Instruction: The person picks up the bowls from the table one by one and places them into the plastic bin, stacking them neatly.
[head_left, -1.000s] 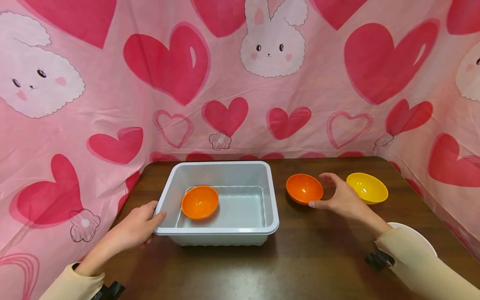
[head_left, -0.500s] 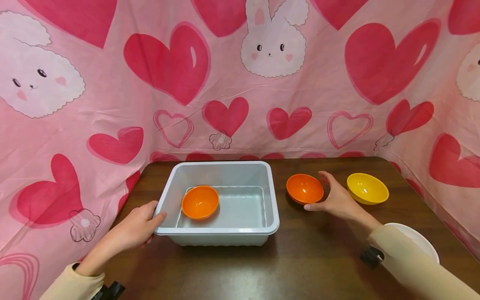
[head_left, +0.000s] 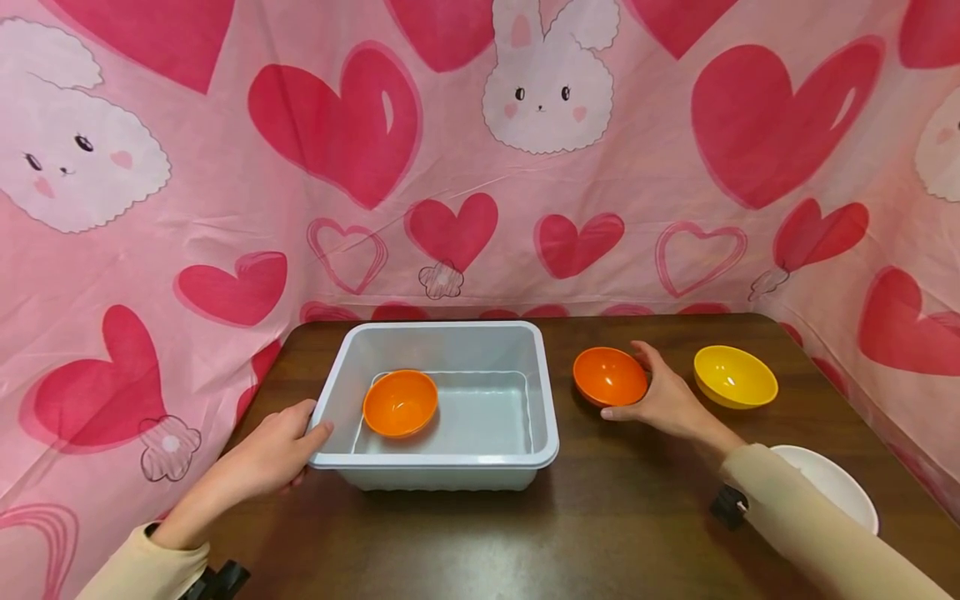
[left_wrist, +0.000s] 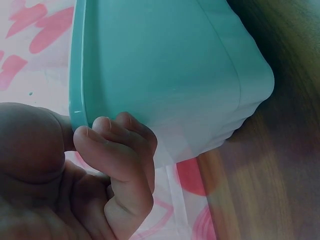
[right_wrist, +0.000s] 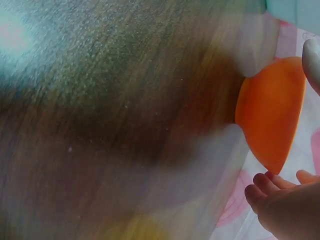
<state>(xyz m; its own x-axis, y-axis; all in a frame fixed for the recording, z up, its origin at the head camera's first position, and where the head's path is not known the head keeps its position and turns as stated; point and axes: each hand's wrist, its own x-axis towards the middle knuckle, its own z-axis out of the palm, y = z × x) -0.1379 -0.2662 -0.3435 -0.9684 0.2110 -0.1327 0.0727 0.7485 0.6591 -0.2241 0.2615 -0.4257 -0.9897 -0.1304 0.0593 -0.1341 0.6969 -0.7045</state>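
Brown bench (head_left: pixel 622 517); gray tub (head_left: pixel 442 461) on it; left hand (head_left: pixel 281 446) holding tub's left rim; right hand (head_left: pixel 663 396) wide around right side of red-orange bowl (head_left: pixel 609 377); that bowl on bench, right of tub; orange bowl (head_left: pixel 400 404) in tub, left part; yellow bowl (head_left: pixel 733 377) farther right.

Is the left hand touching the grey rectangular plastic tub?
Touching. The left wrist view shows the left hand gripping the tub by its rim, between thumb and fingers.

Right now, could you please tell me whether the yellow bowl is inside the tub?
No, the yellow bowl sits on the brown table, outside the tub.
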